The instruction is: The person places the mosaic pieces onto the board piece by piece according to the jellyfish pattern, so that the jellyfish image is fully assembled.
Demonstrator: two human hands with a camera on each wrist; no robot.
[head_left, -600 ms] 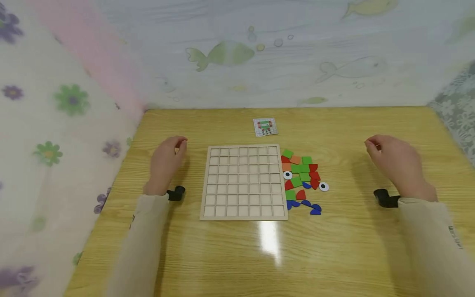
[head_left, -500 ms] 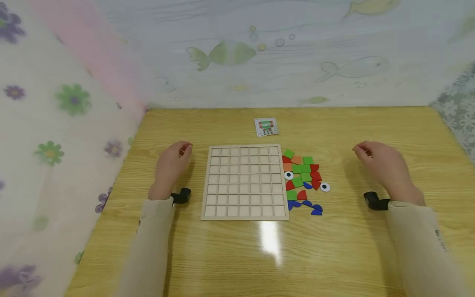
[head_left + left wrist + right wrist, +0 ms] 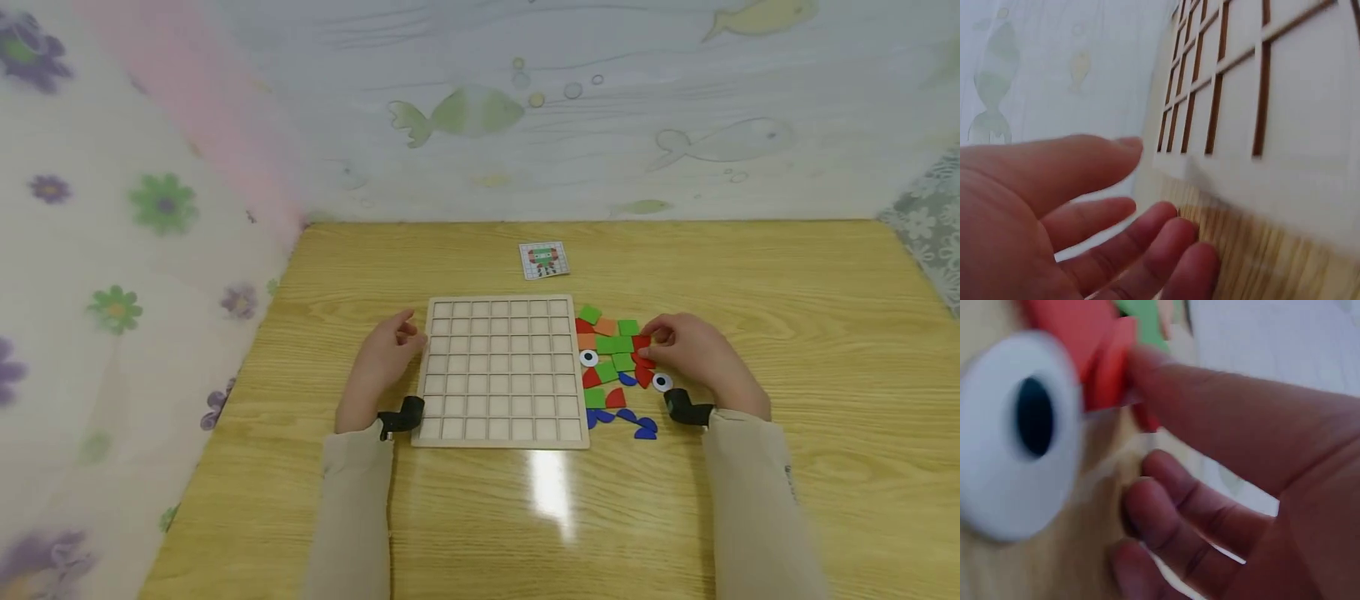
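Note:
In the head view my right hand (image 3: pixel 693 354) is at the loose tiles right of the wooden grid board (image 3: pixel 582 417), thumb and forefinger at the red pieces (image 3: pixel 642 342). The right wrist view shows the thumb pressed to a tilted red piece (image 3: pixel 1110 365), with the other visible fingers loosely curled below; the forefinger is hidden there. A white eye disc (image 3: pixel 997 437) lies close by. My left hand (image 3: pixel 382 362) hangs at the board's left edge, fingers loosely bent around nothing; the left wrist view shows the hand (image 3: pixel 1072 219) near the board frame (image 3: pixel 1260 194).
Green tiles (image 3: pixel 615 344), orange tiles (image 3: pixel 604 327) and blue half-rounds (image 3: pixel 645 433) lie right of the board. A small card (image 3: pixel 543 260) with a grid figure lies behind it. A patterned wall (image 3: pixel 585 167) stands at the table's back edge.
My right hand has moved left from the right side of the table to the red pieces. My left hand has moved right and nearer, up to the board's edge, its fingers spread somewhat.

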